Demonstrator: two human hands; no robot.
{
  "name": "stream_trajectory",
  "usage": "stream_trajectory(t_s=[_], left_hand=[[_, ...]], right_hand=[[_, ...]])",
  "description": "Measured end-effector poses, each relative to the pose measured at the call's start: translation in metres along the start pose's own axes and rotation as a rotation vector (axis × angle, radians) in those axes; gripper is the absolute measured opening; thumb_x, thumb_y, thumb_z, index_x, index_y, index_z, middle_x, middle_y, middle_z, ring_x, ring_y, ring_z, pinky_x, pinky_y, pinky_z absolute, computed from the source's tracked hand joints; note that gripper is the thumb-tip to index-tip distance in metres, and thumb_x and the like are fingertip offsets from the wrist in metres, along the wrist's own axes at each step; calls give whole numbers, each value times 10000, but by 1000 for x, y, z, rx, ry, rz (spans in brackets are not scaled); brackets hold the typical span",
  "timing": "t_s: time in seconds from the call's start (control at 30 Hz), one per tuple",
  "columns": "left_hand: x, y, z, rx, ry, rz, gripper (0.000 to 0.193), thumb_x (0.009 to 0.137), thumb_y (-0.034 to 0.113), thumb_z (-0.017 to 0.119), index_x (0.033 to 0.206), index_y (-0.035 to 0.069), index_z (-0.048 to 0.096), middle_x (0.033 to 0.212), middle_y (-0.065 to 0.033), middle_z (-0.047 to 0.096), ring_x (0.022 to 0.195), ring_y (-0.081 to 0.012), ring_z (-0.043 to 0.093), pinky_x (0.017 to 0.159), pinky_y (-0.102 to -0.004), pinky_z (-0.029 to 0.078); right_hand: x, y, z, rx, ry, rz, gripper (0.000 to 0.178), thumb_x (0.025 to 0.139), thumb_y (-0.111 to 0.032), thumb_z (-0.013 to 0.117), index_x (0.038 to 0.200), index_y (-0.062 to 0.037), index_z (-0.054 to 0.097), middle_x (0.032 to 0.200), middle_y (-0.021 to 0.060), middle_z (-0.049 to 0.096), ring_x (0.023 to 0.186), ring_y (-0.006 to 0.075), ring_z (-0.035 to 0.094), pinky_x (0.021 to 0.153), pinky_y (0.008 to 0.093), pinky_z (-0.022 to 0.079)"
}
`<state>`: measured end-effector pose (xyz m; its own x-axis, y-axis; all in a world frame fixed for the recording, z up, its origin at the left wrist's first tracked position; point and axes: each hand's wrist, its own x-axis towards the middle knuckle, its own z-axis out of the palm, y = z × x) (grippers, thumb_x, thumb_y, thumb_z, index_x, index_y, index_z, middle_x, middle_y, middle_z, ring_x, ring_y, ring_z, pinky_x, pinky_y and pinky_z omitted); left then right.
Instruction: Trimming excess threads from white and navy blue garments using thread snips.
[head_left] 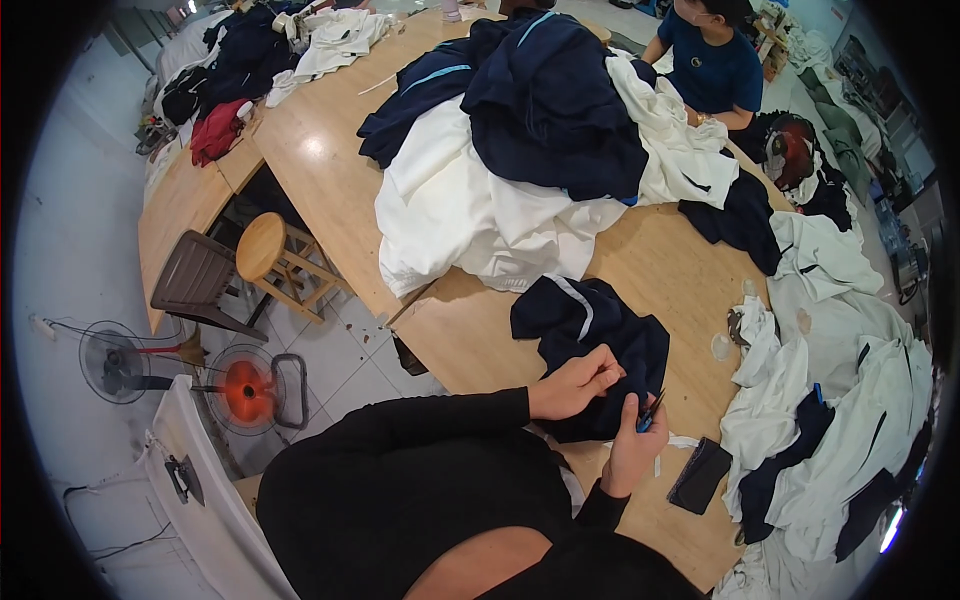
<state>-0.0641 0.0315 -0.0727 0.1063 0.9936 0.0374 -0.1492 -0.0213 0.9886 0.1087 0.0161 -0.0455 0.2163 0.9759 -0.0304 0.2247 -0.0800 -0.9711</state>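
Note:
A navy garment [610, 330] with a light stripe lies crumpled on the wooden table in front of me. My left hand [578, 385] is closed in a pinch over its near part; what the fingers hold is too small to make out. Close by on the right, my right hand [637, 447] grips small thread snips [650, 409] with blue on the handle, their dark points facing up and away. The garment's lower edge lies between and under the two hands.
Piled white cloth [470, 220] and navy garments [555, 110] cover the far table [310, 145]. A dark phone-like slab [700, 475] lies right of my right hand, beside heaped pale garments [840, 400]. A stool [262, 245], chair and fans stand left. Another person [710, 65] sits at the far right.

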Motion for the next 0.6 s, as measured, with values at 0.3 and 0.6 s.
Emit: stream_trajectory(t_s=[0.3, 0.6], left_hand=[[20, 8, -61, 281, 184, -16, 268, 1122, 192, 577, 917, 37, 653, 850, -56, 734, 760, -96, 612, 704, -264, 486], [22, 33, -4, -73, -115, -175, 370, 1045, 59, 702, 1411, 42, 654, 1285, -50, 710, 1102, -105, 674, 769, -236, 568]], right_hand=[[8, -9, -10, -49, 50, -118, 267, 986, -154, 813, 967, 19, 610, 873, 11, 569, 838, 114, 500, 758, 273, 449], [1, -4, -19, 151, -52, -59, 144, 1030, -82, 735, 1038, 18, 631, 944, -2, 602, 885, 76, 521, 823, 231, 452]])
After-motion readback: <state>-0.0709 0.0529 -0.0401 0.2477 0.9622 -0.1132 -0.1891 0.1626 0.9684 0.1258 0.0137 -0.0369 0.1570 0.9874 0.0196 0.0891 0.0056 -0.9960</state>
